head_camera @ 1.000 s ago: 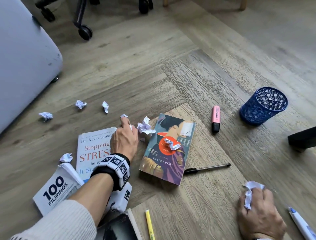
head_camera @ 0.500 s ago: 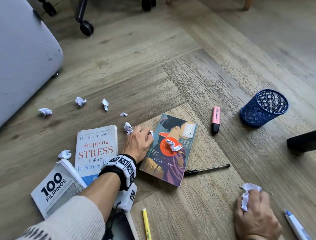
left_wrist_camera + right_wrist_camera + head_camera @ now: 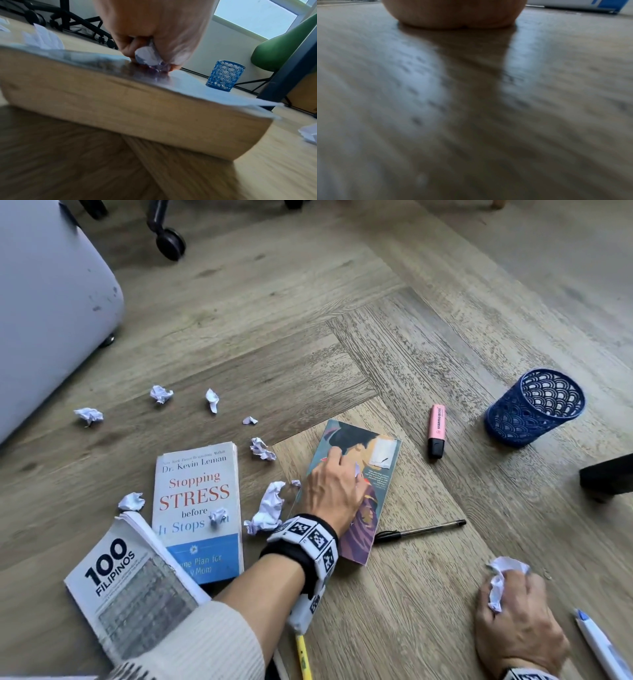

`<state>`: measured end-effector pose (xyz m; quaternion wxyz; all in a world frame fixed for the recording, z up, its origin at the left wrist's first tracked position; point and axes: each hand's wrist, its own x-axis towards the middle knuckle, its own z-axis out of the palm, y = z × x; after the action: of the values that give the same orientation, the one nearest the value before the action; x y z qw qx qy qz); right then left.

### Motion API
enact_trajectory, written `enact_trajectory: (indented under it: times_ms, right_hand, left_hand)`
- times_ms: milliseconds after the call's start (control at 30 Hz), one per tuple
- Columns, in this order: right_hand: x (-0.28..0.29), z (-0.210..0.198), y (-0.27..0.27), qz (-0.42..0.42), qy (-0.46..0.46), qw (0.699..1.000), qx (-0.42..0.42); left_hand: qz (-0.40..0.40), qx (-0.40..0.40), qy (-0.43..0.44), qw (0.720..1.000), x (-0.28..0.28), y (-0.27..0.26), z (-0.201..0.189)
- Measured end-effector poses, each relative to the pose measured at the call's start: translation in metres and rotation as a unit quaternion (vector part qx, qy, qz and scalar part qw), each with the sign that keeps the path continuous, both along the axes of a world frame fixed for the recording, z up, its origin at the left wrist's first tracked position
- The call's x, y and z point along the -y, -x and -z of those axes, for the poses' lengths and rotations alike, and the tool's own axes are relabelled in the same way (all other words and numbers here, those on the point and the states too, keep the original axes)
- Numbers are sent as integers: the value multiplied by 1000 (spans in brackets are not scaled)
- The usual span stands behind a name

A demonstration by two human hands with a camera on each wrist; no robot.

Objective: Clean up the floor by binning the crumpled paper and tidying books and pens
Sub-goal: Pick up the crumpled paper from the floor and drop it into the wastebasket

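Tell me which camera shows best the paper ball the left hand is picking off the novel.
The left wrist view: the paper ball sits pinched between the left hand's fingertips on the novel's cover. The head view shows only a white sliver beside the knuckles. The right wrist view shows none of it.

The white-and-blue book [image 3: 197, 508] is showing "Dr. Kevin Leman" near its top, then "Stopping STRESS before It Stops", with a paper ball hiding the last word; its blue band is reading partly "Plan for" and "Mom". Overlapping this book's lower left corner, the grey book [image 3: 126, 587] is bearing "100 FILIPINOS". Well to the right of the Leman book, the pink highlighter [image 3: 436, 430] is carrying "STABILO BOSS" along its barrel.
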<state>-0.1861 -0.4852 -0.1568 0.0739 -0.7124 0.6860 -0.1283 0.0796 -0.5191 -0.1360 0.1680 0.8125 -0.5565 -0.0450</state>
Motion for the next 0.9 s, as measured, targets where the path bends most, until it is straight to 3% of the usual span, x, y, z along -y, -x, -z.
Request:
enact_trajectory:
  times_ms: [300, 367, 467, 533, 600, 700, 900]
  right_hand:
    - [1, -5, -7, 59, 41, 997, -7]
    - [0, -6, -6, 61, 45, 997, -3]
    - [-1, -8, -4, 49, 42, 998, 2]
    - [3, -11, 0, 23, -11, 1000, 2]
    - [8, -4, 8, -27, -73, 997, 9]
    - [11, 0, 13, -35, -77, 996, 7]
    - [9, 1, 13, -36, -78, 996, 9]
  left_hand:
    - [-135, 19, 45, 990, -33, -94, -9]
    - [-123, 27, 27, 992, -37, -102, -2]
    - [-72, -1, -104, 992, -43, -95, 14]
    - [-71, 6, -148, 986, -46, -86, 22]
    - [-76, 71, -170, 980, -48, -78, 21]
    - [-83, 136, -152, 975, -49, -73, 13]
    - [-31, 114, -187, 975, -53, -74, 12]
